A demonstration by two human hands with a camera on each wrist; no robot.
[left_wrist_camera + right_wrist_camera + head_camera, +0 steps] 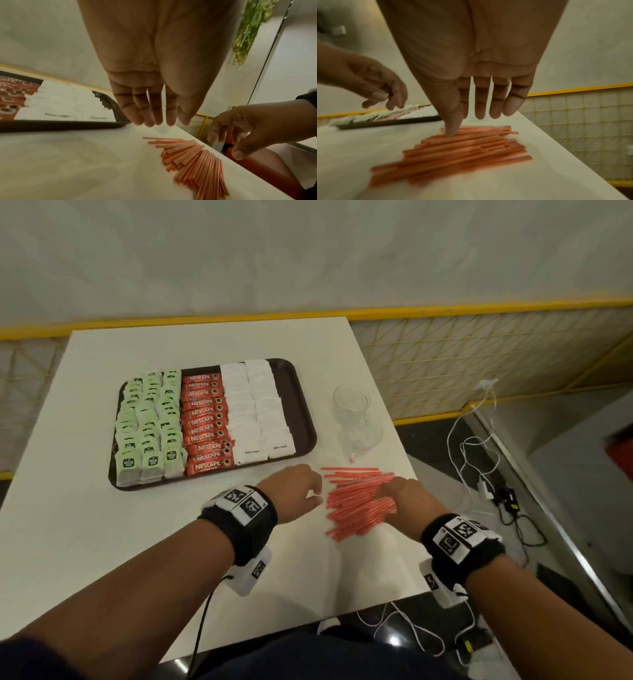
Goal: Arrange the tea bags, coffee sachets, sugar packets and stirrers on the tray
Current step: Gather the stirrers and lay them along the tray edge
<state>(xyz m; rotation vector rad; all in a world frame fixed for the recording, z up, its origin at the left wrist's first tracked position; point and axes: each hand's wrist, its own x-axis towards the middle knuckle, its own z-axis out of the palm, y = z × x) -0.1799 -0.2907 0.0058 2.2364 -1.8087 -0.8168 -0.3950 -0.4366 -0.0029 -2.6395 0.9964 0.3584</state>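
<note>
Both hands [291,491] over stirrers [356,501], empty glass [356,419] beyond

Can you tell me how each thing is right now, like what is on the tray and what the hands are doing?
tray: on the table, nearly full.
tea bags: in rows on the tray.
coffee sachets: stacked in a column on the tray.
sugar packets: in two columns on the tray.
stirrers: loose pile on the table.
glass: upright, empty.
left hand: open, beside the stirrers.
right hand: open, over the stirrers.

1. The tray [301,405] looks like dark matt plastic.
2. The stirrers [356,501] are thin smooth plastic, red.
3. The glass [356,419] is clear.
4. The sugar packets [260,412] look like matt white paper.
</note>
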